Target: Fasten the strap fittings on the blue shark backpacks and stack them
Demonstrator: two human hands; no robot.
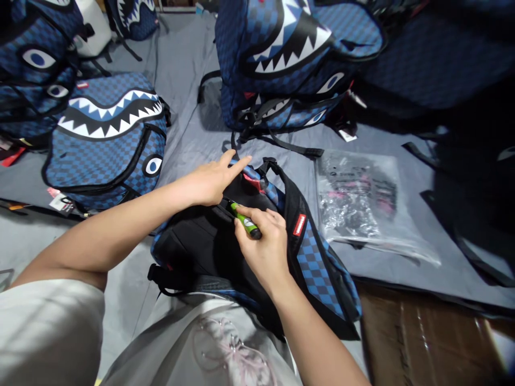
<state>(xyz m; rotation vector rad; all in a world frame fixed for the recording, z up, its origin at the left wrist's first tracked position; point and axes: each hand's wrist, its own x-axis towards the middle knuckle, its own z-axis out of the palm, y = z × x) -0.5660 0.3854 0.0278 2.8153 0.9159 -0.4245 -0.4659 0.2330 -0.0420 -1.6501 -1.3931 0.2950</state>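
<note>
A black backpack (193, 244) with blue checkered panels lies against my lap, its black back side facing up. My left hand (211, 179) rests at its upper edge, thumb and fingers spread, holding nothing I can see. In my right hand (267, 230) is a slim green-handled tool (246, 219) with a black end, gripped between thumb and fingers. Its far tip meets the black fabric just below my left palm; what exactly it touches is too small to tell. A checkered shoulder strap with a red label (300, 225) runs along the right side.
A shark-mouth backpack (108, 126) lies to the left, with more stacked behind it. Others (277, 59) are piled at the back middle. A clear plastic bag (358, 198) with dark contents lies right on the grey sheet (185, 59). A brown taped box (430, 338) is at lower right.
</note>
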